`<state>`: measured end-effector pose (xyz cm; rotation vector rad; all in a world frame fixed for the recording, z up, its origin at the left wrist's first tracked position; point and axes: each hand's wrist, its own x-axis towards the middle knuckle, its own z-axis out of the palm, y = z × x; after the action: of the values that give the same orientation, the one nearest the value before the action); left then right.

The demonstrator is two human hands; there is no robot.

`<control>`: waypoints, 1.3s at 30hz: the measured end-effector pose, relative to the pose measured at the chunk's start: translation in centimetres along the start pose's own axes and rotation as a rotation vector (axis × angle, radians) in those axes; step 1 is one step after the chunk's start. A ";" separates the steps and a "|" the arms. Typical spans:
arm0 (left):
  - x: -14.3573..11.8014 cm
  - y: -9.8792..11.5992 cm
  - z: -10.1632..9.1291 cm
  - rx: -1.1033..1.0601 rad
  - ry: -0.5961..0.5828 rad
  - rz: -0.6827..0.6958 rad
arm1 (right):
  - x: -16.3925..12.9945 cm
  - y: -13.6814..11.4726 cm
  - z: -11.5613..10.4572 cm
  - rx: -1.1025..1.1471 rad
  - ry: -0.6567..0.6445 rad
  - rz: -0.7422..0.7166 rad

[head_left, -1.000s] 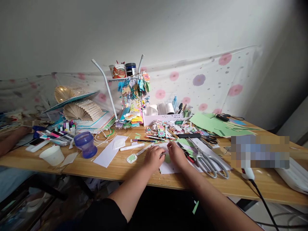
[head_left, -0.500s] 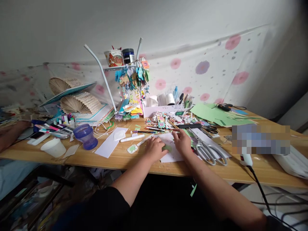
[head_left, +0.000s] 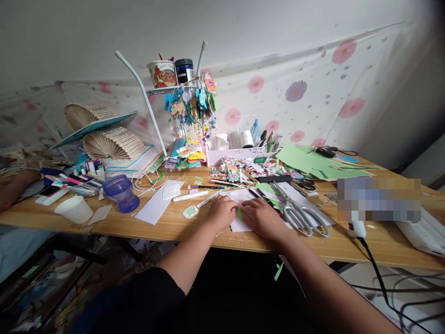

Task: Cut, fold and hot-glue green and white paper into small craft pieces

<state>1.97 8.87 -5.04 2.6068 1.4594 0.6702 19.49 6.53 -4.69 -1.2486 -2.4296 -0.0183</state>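
- My left hand (head_left: 222, 212) and right hand (head_left: 262, 216) lie knuckles-up at lower centre of the frame, on a white sheet (head_left: 243, 222) on the tabletop (head_left: 167, 229).
- Between their fingertips sits a small green paper piece (head_left: 239, 213); both hands seem to pinch it, though the fingers hide the grip.
- Big scissors (head_left: 301, 215) lie just right of my right hand.
- A white pen (head_left: 190, 196) and a small green-and-white cutout (head_left: 190, 211) lie left of my left hand.
- A purple cup (head_left: 121, 192) stands further left.
- Another person's hand (head_left: 14, 183) rests at the left edge.
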 end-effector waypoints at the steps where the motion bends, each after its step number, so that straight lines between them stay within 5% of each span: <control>1: 0.0 -0.2 0.1 -0.033 0.008 -0.012 | -0.7 -0.3 -0.4 -0.019 -0.013 -0.002; 7: 0.1 -0.7 0.3 -0.106 0.046 -0.037 | -3.9 -0.8 -1.1 -0.032 -0.075 -0.020; 17: 0.1 -0.1 -0.2 -0.164 0.100 -0.041 | -4.8 -2.0 -1.9 0.140 0.067 -0.059; 22: -0.3 0.4 -0.5 -0.410 0.100 -0.025 | -2.7 -0.5 -1.0 0.270 0.179 0.192; 32: -0.3 0.8 -0.1 -0.268 0.045 -0.068 | 0.1 1.0 1.7 0.743 0.187 0.427; 36: -0.4 -0.6 -1.7 -0.269 0.184 -0.051 | -0.3 1.1 2.0 0.778 0.223 0.480; 39: -0.4 -3.9 -4.1 -0.175 0.353 -0.198 | -0.2 0.8 2.0 0.700 0.223 0.465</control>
<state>-2.98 10.11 -2.59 2.2576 1.6322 1.2168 19.53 7.21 -6.76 -1.3273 -1.6677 0.7149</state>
